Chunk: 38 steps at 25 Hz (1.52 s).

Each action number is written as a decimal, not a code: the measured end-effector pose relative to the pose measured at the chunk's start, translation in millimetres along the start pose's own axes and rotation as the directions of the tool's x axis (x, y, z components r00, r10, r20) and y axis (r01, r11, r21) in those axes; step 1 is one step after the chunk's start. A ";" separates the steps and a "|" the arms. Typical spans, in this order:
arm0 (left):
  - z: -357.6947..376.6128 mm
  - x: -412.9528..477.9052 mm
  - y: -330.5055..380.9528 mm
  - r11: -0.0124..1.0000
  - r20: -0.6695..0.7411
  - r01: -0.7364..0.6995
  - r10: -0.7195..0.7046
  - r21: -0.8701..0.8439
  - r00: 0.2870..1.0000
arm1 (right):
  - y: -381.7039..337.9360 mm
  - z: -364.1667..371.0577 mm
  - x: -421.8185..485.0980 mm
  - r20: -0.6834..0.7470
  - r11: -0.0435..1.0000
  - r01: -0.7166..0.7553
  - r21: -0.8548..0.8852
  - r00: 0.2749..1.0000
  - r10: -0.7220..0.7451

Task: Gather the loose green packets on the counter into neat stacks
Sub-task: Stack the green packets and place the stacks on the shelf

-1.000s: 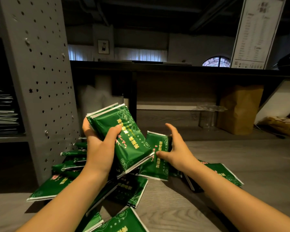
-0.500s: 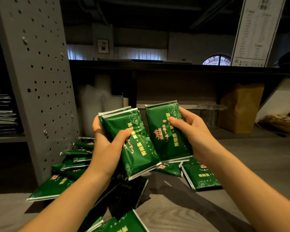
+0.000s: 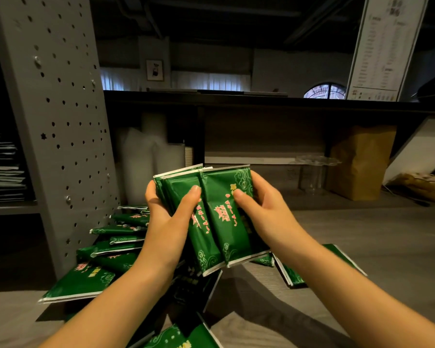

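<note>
Both hands hold a bundle of green packets (image 3: 219,217) upright above the counter (image 3: 377,247). My left hand (image 3: 168,222) grips the bundle from the left, thumb across the front. My right hand (image 3: 261,212) grips its right side, thumb on the front packet, which lies against the others. Loose green packets (image 3: 116,247) lie piled on the counter at the left, by the grey panel. One flat packet (image 3: 78,285) lies nearest the counter's left edge. More packets (image 3: 291,275) lie under my right forearm, and another packet (image 3: 186,337) shows at the bottom edge.
A grey perforated panel (image 3: 58,121) stands at the left, with stacked papers (image 3: 3,167) on a shelf beyond it. At the back right are a brown paper bag (image 3: 362,162) and a clear plastic stand (image 3: 312,172). A dark shelf (image 3: 261,101) runs overhead.
My right hand lifted a packet off the counter and brought it left against the bundle in my left hand. Both hands now grip the bundle together.
</note>
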<state>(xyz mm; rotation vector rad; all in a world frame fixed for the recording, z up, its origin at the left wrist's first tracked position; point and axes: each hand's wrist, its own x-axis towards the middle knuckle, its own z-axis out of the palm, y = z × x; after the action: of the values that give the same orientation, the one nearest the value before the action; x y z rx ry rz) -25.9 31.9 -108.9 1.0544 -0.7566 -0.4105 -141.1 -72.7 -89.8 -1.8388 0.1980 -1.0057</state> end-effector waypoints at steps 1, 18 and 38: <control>1.6 -2.1 0.0 1.000 0.005 0.000 0.000 -0.003 1.000 | 1.7 5.1 -1.7 -0.015 1.000 0.015 -0.006 1.000 -0.015; 16.3 -14.4 31.0 0.996 0.351 -0.085 0.092 -0.038 0.932 | -25.9 -14.2 -21.6 0.185 0.975 -0.195 0.108 0.967 0.173; 39.1 -107.5 6.9 0.998 0.371 0.036 -0.055 0.059 0.927 | -16.0 -32.7 -125.4 0.092 0.984 -0.161 0.076 0.984 0.154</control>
<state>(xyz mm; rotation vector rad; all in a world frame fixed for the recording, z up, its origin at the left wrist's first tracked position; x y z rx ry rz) -128.2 78.9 -130.4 1.0557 -1.0875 -0.6462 -249.5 -20.0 -140.2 -1.7578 0.2419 -0.8120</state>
